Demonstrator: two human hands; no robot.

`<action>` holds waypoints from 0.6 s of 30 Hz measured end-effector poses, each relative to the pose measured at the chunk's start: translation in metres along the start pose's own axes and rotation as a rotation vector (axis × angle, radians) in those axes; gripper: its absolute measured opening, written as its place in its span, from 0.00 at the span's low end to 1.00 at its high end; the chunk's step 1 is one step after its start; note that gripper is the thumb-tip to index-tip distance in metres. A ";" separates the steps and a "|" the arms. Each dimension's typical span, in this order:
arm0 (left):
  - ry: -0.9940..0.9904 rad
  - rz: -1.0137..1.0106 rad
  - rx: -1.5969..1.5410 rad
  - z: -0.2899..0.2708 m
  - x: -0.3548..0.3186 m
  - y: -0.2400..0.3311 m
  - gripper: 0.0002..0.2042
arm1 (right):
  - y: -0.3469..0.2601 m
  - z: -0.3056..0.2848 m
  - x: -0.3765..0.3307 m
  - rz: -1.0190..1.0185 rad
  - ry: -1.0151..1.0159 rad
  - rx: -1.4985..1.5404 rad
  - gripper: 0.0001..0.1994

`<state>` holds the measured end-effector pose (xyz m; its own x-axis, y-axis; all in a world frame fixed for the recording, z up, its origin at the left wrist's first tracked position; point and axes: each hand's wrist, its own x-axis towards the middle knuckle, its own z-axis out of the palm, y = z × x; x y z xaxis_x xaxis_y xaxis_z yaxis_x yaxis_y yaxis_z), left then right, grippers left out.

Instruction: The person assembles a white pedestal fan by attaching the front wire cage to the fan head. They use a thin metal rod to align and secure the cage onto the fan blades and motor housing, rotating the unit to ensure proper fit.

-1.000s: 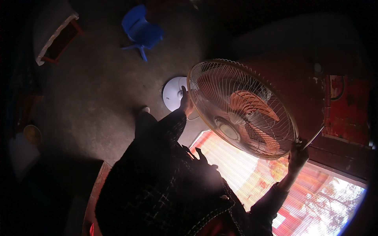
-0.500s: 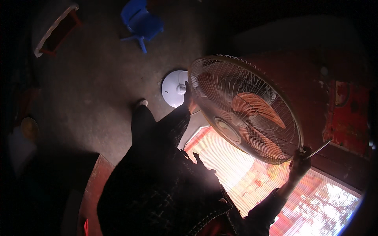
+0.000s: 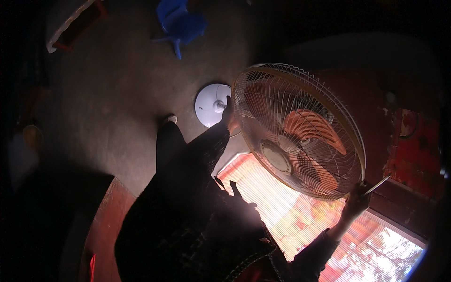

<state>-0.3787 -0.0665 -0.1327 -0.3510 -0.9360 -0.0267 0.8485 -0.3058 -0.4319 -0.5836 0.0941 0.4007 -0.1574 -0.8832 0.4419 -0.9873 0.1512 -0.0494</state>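
A round fan head (image 3: 305, 141) with a wire guard, orange blades and a pale round centre cap stands tilted in front of me. At its left rim, my left hand (image 3: 229, 118) grips the edge of the guard, with part of the fingers hidden. My right hand (image 3: 358, 202) is closed at the lower right rim, and a thin pale rod (image 3: 378, 184) sticks out of it to the upper right; the rod's other end is hidden. Behind the left hand, a white round fan base (image 3: 209, 105) rests on the floor.
A blue plastic chair (image 3: 182, 23) stands at the back. A reddish table-like piece (image 3: 77, 30) is at the far left. Below the fan lies a brightly lit striped mat (image 3: 263, 188). Dark red furniture (image 3: 413, 155) stands at the right, and a red panel edge (image 3: 110, 221) at the lower left.
The fan head has shifted slightly right in view and turned its front a little more toward me. Both hands stay at its rim, and the rod remains in my right hand.
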 end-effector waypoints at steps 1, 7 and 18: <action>0.198 0.028 0.152 0.010 -0.002 -0.004 0.33 | -0.001 -0.001 -0.003 -0.044 0.022 0.010 0.07; 0.470 0.031 0.257 0.024 0.001 0.004 0.31 | -0.022 -0.001 -0.008 -0.114 0.072 -0.033 0.04; -0.206 0.109 2.700 0.006 -0.011 0.031 0.23 | -0.038 -0.008 -0.016 -0.044 0.042 0.020 0.05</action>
<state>-0.3459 -0.0664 -0.1402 -0.4113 -0.9027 0.1263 -0.5417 0.3535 0.7626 -0.5434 0.1065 0.4030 -0.1132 -0.8693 0.4811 -0.9935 0.1035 -0.0466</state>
